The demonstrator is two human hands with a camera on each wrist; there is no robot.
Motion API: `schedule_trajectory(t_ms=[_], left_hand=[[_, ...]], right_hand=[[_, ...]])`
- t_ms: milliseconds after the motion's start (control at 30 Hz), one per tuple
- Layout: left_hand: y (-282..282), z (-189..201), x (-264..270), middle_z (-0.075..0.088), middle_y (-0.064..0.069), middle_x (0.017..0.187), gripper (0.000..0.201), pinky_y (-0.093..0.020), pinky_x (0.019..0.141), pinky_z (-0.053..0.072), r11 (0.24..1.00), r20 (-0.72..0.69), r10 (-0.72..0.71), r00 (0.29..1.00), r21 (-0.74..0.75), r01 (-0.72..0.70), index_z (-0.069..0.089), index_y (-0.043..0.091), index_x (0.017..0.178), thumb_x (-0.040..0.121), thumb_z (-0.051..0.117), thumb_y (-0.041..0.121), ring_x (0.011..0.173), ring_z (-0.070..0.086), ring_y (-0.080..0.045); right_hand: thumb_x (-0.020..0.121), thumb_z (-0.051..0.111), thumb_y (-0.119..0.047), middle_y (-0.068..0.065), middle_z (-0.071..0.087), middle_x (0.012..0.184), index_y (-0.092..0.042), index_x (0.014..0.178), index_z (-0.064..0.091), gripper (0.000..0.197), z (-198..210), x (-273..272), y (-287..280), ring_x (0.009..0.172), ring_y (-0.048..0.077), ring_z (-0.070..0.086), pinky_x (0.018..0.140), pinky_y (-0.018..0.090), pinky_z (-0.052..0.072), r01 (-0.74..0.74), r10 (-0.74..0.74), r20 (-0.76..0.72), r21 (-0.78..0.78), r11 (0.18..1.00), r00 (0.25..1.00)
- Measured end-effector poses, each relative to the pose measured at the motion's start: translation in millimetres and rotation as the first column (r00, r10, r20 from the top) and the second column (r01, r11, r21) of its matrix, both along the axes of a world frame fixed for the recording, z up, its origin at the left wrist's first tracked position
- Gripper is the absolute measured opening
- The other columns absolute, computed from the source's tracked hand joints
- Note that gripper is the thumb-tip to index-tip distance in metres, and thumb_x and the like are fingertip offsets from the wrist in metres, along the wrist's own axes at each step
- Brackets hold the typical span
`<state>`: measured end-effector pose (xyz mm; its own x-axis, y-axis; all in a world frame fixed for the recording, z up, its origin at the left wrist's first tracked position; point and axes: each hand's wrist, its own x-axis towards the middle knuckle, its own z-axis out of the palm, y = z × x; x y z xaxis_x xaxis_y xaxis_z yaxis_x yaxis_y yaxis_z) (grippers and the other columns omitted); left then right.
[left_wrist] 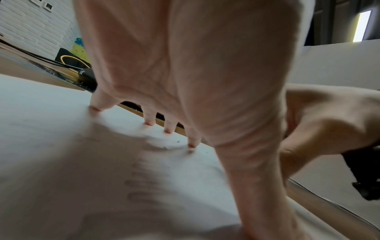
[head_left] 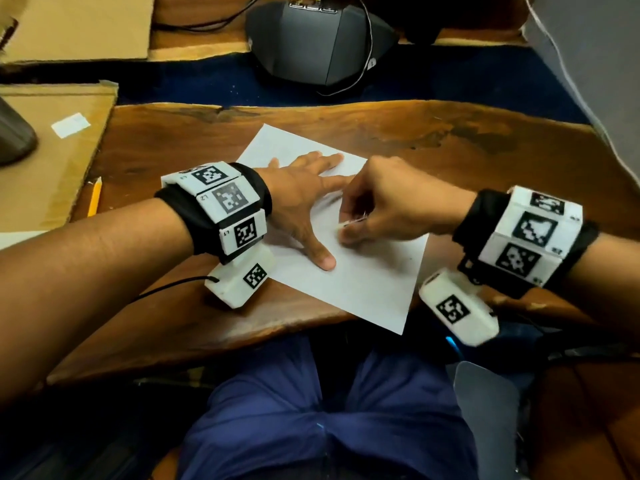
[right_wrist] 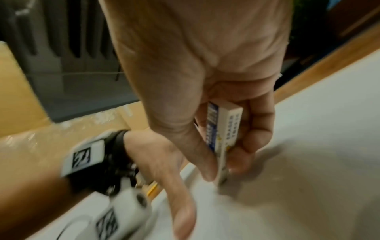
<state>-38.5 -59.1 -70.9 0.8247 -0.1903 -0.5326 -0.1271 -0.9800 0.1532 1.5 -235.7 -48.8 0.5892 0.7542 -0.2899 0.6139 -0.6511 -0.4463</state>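
A thin white sheet of paper (head_left: 363,282) lies askew on the surface (head_left: 166,147), a glossy brown wooden slab with a wavy, uneven rim and darker blotches in its grain. The paper is smooth and matte. In the left wrist view faint grey looping marks cross it (too blurred to read).

The eraser (right_wrist: 226,128) is a small white rectangular block in a printed sleeve, blue on one face and white with dark lettering on the next. The right hand (head_left: 391,206) pinches it, thumb on one broad face and curled fingers on the other. It stands nearly upright, with its bare lower end touching the paper near the sheet's middle.

The left hand (head_left: 298,199) lies just beside it, to the left, flat on the sheet with fingers straight and spread and fingertips pressing the paper. Its thumb points back toward the person, and its index finger reaches almost to the right hand's knuckles.

A yellow pencil (head_left: 94,197) rests well off to the left at the slab's edge, against a flat piece of brown cardboard (head_left: 45,188).
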Motion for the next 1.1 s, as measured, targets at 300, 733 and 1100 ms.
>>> schedule_trajectory(t_ms=[300, 733, 1100], left_hand=[[0.1, -0.9, 0.3, -0.022, 0.013, 0.162, 0.14, -0.065, 0.117, -0.001, 1.0, -0.001, 0.002, 1.0, 0.003, -0.002, -0.006, 0.05, 0.152, 0.042, 0.074, 0.083, 0.149, -0.021, -0.015], [3.9, 12.1, -15.5, -0.019, 0.005, 0.164, 0.139, -0.048, 0.122, -0.006, 0.992, 0.18, -0.116, 0.977, 0.079, 0.103, -0.01, 0.021, 0.157, 0.057, 0.057, 0.091, 0.151, -0.013, -0.013], [-23.7, -5.9, -52.7, -0.025, 0.007, 0.162, 0.098, -0.043, 0.123, -0.007, 0.837, 0.1, -0.531, 0.842, -0.094, 0.539, -0.015, 0.026, 0.156, 0.088, 0.033, 0.077, 0.148, -0.024, -0.008]], right_hand=[[0.079, 0.084, -0.029, -0.007, 0.074, 0.073, -0.019, 0.081, 0.078, 0.011, -2.1, 0.3, -2.7, 0.069, 0.008, 0.068, 0.059, 0.019, 0.052, 0.07, -0.07, 0.002, 0.016, 0.997, 0.998], [0.086, 0.077, -0.028, -0.004, 0.074, 0.078, -0.017, 0.088, 0.077, 0.011, 2.0, 43.3, -56.8, 0.064, 0.005, 0.065, 0.053, 0.013, 0.044, 0.373, -0.373, -0.136, -0.029, 0.928, 0.918], [0.084, 0.08, -0.029, -0.005, 0.074, 0.07, -0.02, 0.084, 0.076, 0.01, -2.7, 47.1, -57.7, 0.057, 0.001, 0.064, 0.054, 0.014, 0.044, 0.357, -0.357, -0.124, -0.019, 0.934, 0.926]])
